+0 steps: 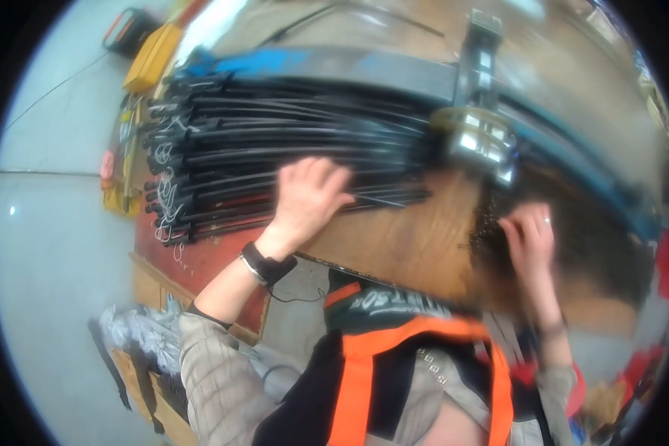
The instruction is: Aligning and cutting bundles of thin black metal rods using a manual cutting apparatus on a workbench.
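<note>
Many long, thin black rods (pixel 267 135) lie side by side across the bench, with white string loops (pixel 165 186) at their left ends. My left hand (pixel 312 195) hovers over or rests on the near rods, palm down, fingers stretched and thumb apart; contact cannot be made out. Farther right, my right hand (pixel 529 236) is beside a dark heap (pixel 572 234) of what look like small black pieces. Its thumb and fingertips are drawn together, and anything between them is too small or blurred to see. A shiny metal fixture (pixel 479 141) stands at the rods' right ends.
A blue-grey rail (pixel 394 74) runs behind the rods, and a metal post (pixel 483 56) rises by it. The wooden bench top (pixel 409 238) shows between my hands. Beyond the bench's left side are a yellow case (pixel 153 58) and, lower down, grey plastic bags (pixel 141 338).
</note>
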Action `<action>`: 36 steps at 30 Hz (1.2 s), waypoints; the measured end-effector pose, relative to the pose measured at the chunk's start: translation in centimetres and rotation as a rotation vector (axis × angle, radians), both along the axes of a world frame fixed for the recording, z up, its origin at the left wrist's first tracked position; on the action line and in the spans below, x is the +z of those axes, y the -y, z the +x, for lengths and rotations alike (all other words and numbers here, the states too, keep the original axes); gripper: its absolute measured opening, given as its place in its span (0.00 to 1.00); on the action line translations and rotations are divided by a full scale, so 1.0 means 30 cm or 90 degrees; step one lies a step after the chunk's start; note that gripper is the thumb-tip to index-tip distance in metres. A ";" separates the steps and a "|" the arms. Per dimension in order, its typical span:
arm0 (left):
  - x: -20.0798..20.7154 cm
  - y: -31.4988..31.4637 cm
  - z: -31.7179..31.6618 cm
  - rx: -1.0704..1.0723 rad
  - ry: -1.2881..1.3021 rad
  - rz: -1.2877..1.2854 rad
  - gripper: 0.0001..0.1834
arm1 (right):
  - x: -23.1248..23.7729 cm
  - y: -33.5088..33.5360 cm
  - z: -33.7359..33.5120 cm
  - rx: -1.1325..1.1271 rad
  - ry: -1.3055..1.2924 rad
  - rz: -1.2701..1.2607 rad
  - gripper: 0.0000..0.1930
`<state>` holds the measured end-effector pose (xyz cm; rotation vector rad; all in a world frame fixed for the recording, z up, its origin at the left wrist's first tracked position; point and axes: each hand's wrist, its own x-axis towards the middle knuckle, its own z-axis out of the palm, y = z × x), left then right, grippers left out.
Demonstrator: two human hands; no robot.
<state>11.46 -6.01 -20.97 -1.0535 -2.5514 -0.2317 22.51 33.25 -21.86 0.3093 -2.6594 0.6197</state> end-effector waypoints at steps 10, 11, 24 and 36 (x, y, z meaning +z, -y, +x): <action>0.008 -0.010 -0.009 -0.131 0.139 -0.001 0.08 | 0.052 0.037 0.026 0.005 0.159 -0.262 0.10; 0.038 -0.068 0.013 -0.153 0.135 0.000 0.08 | 0.048 0.042 0.027 -0.017 0.151 -0.260 0.10; 0.175 -0.406 0.205 -0.242 0.313 0.005 0.06 | -0.060 0.073 0.139 0.085 -0.122 -0.281 0.12; 0.273 -0.620 0.121 -0.329 0.392 -0.224 0.10 | 0.011 0.010 0.157 0.100 -0.226 0.023 0.29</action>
